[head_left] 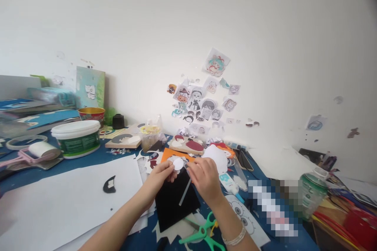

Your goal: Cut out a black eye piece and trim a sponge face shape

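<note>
My left hand point(163, 172) pinches a small round white paper cutout point(178, 164) between thumb and fingers, held upright above the black sheet. Just right of it, my right hand point(204, 176) is closed with fingertips near the cutout's edge. From under those fingers a narrow, pale translucent strip point(185, 192) slants down over the black sheet point(173, 208); the grip on its upper end is partly hidden. Below my right wrist lie green-handled scissors point(203, 233), blades apart. An orange sheet point(165, 155) shows behind the hands.
A large white sheet point(73, 200) with a black-and-white mouth shape point(110, 184) covers the left. Around stand a white-lidded tub point(76, 139), a glue tube point(231, 186), a cartoon-eyes printout point(247, 215), a phone point(244, 160) and a green-labelled jar point(313, 190). Cutouts hang on the wall.
</note>
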Demonstrator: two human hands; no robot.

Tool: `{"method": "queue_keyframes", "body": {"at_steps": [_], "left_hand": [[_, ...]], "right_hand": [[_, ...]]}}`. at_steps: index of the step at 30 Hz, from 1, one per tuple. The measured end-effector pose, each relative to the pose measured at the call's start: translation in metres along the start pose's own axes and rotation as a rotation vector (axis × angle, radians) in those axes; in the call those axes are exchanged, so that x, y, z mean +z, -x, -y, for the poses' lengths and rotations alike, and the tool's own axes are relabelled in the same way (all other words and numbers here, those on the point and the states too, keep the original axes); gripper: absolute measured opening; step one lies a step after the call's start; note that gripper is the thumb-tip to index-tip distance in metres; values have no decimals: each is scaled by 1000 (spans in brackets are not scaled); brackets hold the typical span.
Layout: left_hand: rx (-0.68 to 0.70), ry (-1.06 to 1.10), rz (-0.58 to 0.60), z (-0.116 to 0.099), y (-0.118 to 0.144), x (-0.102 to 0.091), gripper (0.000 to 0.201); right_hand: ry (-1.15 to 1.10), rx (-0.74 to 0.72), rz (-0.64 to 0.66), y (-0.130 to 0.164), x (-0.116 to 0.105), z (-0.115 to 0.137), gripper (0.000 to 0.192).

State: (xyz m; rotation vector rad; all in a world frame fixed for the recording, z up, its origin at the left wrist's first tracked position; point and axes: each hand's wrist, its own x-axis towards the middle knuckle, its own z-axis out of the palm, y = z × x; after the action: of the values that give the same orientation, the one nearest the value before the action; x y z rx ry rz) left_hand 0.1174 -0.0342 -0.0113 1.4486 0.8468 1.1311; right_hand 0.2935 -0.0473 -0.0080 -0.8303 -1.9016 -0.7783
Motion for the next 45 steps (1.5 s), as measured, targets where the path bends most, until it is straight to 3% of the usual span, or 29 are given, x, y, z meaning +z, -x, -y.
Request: {"method": "queue_keyframes", "body": {"at_steps": [4,7,9,11,13,14,16,18,24,28,31,35,45], "left_hand": [[-21,61,84,7,-1,5,29],[-32,36,124,6,-1,9,31],[-27,-116,130,0,-1,6,35],[-16,-434,47,-7,2,-2,39],[-45,-837,-172,-13,4,-15,39],[-75,-907,-215,-15,6,-22,38],[-169,-1063,-256,-15,8,-33,39],[-232,-1102,-196,-13,9,-39,43],[-205,-798,-20,-10,9,-34,19],[-295,-487,192,-18,14,-26,27],[-254,-385,267,-24,19,-21,33],[-193,-371,322,-27,20,-19,25],[-170,-369,334,-24,19,-19,19]], "right_hand": [[111,-206,-35,1,-2,10,18],[109,-234,-52,2,-2,11,14],[87,-197,-59,1,-2,11,14],[27,-82,-79,-1,-2,12,13],[-77,111,-108,-5,-2,13,10],[-137,222,-114,-7,-2,13,8],[-251,434,-101,-11,-2,13,8],[-365,612,-62,-12,1,12,8],[-734,924,178,-12,10,11,10],[-924,911,329,-15,6,17,9],[-1030,871,395,-16,1,21,10],[-1058,868,439,-17,-3,23,8],[-1005,883,433,-13,5,23,6]]}}
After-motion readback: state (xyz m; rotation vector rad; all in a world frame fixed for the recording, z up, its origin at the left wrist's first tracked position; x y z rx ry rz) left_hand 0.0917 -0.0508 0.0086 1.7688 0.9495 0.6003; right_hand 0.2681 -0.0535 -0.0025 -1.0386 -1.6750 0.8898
